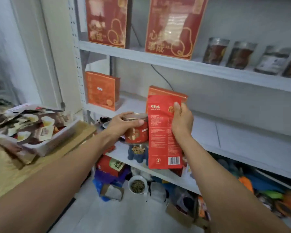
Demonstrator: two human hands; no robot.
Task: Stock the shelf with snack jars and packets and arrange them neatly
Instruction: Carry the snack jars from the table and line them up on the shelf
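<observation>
Head view, nearest to farthest. Both bare forearms reach up from the lower edge of the view. On the floor between them stands a white bowl [137, 184] of small pellets, among loose bags and cartons that are too blurred to name. At the left, a wooden table [10, 169] carries a white tray [60, 140] near its far edge, heaped with brown and white packets [29, 125].

The left hand [123, 122] grips a red jar [138, 132] from the side, fingers curled over its metal lid and thumb on the wall. The jar is upright, in the air just off the front edge of the middle shelf [242, 137], towards its left end. A blue stand [138, 153] carrying a filled bowl shows directly under it.

The right hand [181, 120] pinches a red packet [163, 132] by its right edge near the top. The packet hangs upright just beside the jar, printed back and barcode facing the camera, lower end below the shelf's front edge; whether jar and packet touch cannot be told.

On the middle shelf an orange box [101, 90] stands at the left end, and a second orange box [166, 92] stands partly hidden behind the packet. The right part of this board is bare.

On the upper shelf [175, 63] two tall red boxes [106, 21] [171, 26] stand at the left and middle, and a row of four clear jars [240, 55] with dark contents runs to the right end
</observation>
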